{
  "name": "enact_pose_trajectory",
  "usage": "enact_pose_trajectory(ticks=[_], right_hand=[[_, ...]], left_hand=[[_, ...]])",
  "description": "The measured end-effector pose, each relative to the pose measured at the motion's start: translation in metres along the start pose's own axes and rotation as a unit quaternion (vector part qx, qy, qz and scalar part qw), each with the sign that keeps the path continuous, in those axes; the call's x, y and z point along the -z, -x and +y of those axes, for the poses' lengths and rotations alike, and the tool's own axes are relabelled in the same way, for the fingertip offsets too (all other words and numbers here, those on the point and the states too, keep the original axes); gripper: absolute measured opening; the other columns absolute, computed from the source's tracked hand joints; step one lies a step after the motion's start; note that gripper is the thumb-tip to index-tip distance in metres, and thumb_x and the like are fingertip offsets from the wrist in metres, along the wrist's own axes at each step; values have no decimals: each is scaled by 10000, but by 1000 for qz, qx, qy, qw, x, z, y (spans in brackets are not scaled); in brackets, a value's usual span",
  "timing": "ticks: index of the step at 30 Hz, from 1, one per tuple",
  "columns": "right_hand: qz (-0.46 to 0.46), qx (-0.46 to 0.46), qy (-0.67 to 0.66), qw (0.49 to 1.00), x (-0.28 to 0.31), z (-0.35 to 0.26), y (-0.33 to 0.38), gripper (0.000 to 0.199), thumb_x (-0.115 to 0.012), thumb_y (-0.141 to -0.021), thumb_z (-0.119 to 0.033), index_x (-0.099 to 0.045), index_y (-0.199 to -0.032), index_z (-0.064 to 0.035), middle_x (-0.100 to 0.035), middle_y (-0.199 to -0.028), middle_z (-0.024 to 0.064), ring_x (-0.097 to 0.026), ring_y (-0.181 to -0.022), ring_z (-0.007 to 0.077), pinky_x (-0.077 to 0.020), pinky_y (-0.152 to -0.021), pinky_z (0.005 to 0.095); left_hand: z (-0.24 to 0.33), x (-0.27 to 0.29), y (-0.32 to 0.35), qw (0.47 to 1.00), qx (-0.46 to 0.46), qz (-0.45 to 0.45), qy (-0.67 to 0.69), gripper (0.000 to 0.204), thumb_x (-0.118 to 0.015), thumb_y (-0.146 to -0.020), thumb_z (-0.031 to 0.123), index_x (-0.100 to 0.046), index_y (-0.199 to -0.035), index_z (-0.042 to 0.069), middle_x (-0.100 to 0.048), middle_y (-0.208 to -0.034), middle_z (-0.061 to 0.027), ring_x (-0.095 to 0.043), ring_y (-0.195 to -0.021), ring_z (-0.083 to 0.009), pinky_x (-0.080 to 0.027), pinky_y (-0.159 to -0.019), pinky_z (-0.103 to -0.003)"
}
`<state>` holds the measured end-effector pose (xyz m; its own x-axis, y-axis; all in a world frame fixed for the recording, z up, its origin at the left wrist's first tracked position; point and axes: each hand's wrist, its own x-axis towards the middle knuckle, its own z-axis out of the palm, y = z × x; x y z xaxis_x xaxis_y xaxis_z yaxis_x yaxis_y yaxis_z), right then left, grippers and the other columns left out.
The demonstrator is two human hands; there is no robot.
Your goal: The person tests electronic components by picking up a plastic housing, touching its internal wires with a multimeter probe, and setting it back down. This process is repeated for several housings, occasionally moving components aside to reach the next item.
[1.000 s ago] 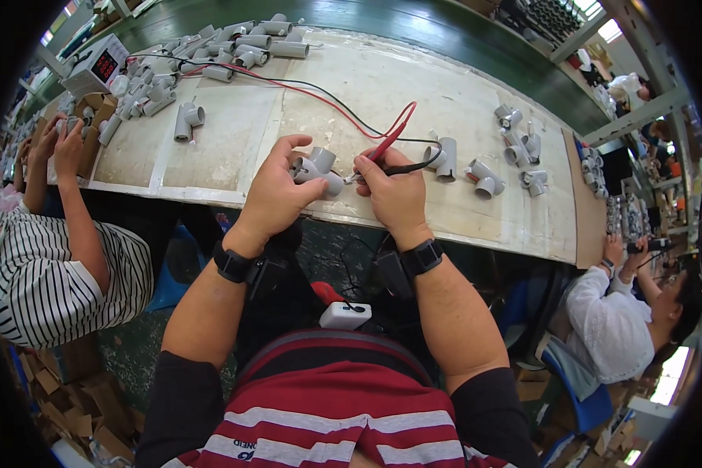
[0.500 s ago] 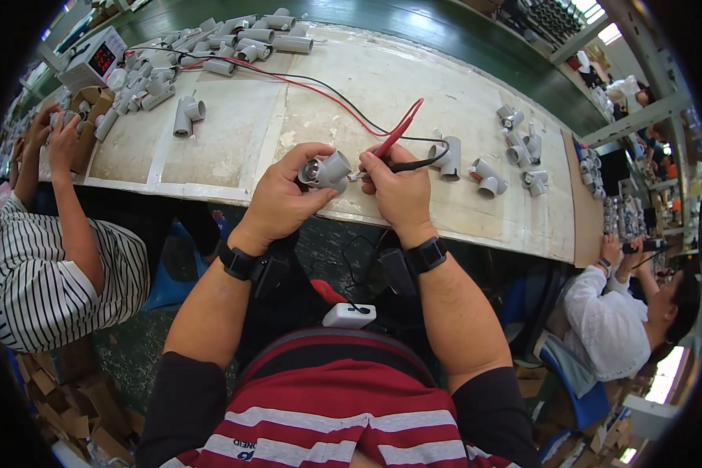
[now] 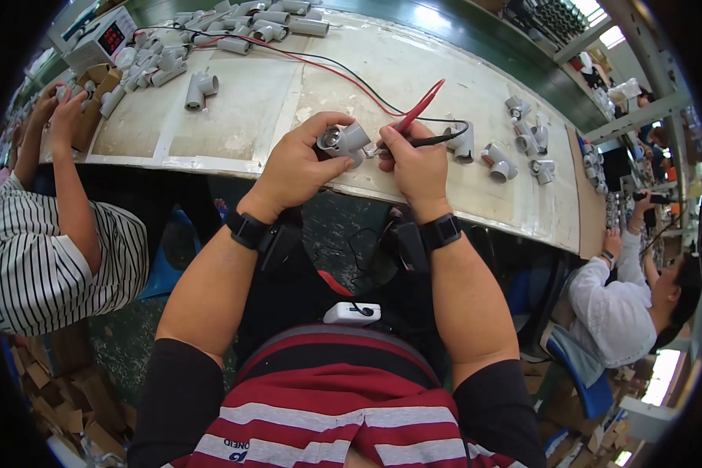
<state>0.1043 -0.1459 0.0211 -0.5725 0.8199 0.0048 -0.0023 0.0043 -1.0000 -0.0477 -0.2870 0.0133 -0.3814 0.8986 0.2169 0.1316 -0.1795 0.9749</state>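
My left hand (image 3: 296,164) is closed round a grey T-shaped plastic housing (image 3: 351,142), thumb below and fingers above, its round metallic-looking opening facing left. My right hand (image 3: 418,165) pinches a red test probe (image 3: 423,104) and a black test probe (image 3: 438,141) together. Their tips point at the small leads on the housing's right side; whether they touch cannot be made out. A red and a black cable run from the probes across the table to a boxy power supply (image 3: 93,45) with a red lit display at the far left.
Grey housings (image 3: 246,17) lie heaped at the back left, with one single housing (image 3: 201,90) nearer. Several more housings (image 3: 499,161) stand to the right of my hands. A person in stripes (image 3: 70,249) works at the left, another in white (image 3: 612,312) at the right.
The whole view has shifted, so the table and housings sit slightly higher and further right. Both my hands keep their holds on the housing and the probes.
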Motion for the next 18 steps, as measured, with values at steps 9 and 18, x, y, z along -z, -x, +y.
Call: enact_pose_trajectory(ticks=[9, 18], right_hand=[[-2, 26, 25, 999, 1, 0, 4, 155, -722, -965, -160, -714, -960, -5, -710, -776, 55, -647, -607, 114, -519, -523, 251], [0, 49, -3, 999, 2, 4, 6, 166, -726, -948, -168, -721, -948, -2, -693, -739, 37, -616, -580, 102, -473, -524, 257]], left_hand=[[2, 0, 1, 999, 24, -8, -29, 531, -802, -875, 16, -596, -1357, 98, -649, -1157, -35, -642, -1020, -122, -542, -890, -269], [1, -5, -5, 998, 12, 10, -65, 538, -827, -875, 84, -586, -1356, 99, -635, -1163, -26, -628, -1000, -114, -538, -872, -261]])
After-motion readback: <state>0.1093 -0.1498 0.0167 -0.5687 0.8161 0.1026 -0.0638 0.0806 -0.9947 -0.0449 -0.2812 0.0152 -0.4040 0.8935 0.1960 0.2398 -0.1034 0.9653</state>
